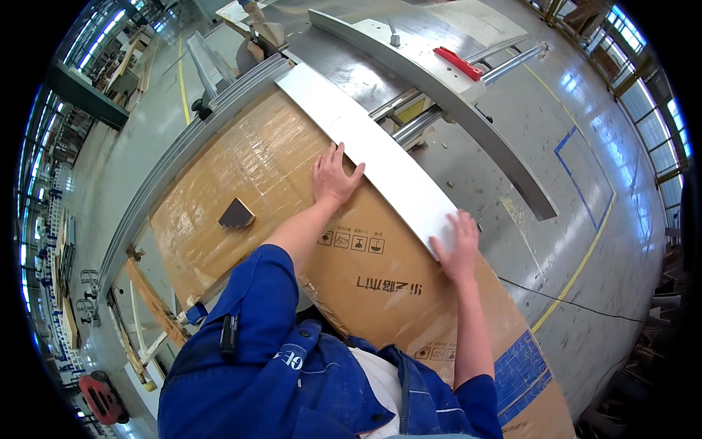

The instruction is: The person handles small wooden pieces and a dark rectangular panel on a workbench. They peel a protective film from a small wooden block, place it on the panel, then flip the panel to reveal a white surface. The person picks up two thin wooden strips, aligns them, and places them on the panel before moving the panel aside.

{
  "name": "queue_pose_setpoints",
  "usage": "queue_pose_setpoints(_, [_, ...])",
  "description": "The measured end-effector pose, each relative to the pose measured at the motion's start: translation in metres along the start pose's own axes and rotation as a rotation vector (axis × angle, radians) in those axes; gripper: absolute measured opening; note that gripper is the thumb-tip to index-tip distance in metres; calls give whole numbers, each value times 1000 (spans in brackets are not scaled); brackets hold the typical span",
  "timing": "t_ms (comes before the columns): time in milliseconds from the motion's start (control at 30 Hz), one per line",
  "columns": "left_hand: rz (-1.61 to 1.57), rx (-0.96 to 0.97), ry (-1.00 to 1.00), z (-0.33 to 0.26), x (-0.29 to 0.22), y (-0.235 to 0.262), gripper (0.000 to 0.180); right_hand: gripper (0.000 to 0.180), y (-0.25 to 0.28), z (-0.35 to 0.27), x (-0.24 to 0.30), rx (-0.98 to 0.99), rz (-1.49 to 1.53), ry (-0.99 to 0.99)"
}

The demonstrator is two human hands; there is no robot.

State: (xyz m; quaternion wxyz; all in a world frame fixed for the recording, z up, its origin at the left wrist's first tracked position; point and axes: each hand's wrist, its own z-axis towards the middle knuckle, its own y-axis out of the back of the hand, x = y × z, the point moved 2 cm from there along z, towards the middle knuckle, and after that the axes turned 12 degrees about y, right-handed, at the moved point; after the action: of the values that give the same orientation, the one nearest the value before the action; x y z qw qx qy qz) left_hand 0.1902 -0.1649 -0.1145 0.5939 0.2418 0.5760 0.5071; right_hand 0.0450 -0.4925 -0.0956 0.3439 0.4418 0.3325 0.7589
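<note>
A long white board [380, 164] lies slantwise, from the metal saw table at the far left to its near end at the right. Against its near long edge rests my left hand [335, 175], fingers spread and thumb out. My right hand [458, 249] is at the near end, with the end between thumb and fingers. Under both hands is cardboard-wrapped sheet material [380, 256], taped and printed. A small dark wedge-shaped block [238, 214] sits on the cardboard, left of my left arm.
A grey metal fence [439, 80] runs along the right of the saw table [351, 55], with a red push stick [458, 64] beyond it. A ribbed metal rail [183, 150] borders the cardboard at left. A black cable [570, 301] crosses the floor.
</note>
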Motion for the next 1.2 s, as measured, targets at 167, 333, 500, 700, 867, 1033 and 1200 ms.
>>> queue_pose_setpoints(167, [-29, 7, -1, -2, -1, -3, 78, 65, -22, 8, 28, 174, 39, 188])
queue_pose_setpoints(333, [-30, 3, 1, -3, -3, -1, 75, 92, -7, 25, 33, 276, -221, 30])
queue_pose_setpoints(500, [-43, -15, 8, -2, 1, -4, 73, 110, 1, 40, 15, 380, -166, -37])
queue_pose_setpoints(700, [-52, -9, 34, -4, -2, -1, 69, 96, 4, 32, 10, 307, -108, 45])
queue_pose_setpoints(867, [-128, -39, 56, -3, 1, -4, 64, 89, -5, 33, 16, 201, -81, 94])
queue_pose_setpoints(1033, [-126, -19, 80, 1, 1, -3, 65, 82, -8, 34, 19, 186, -105, 112])
queue_pose_setpoints(1200, [-134, 11, 86, 1, -2, -7, 67, 60, -19, 22, 27, 88, -105, 174])
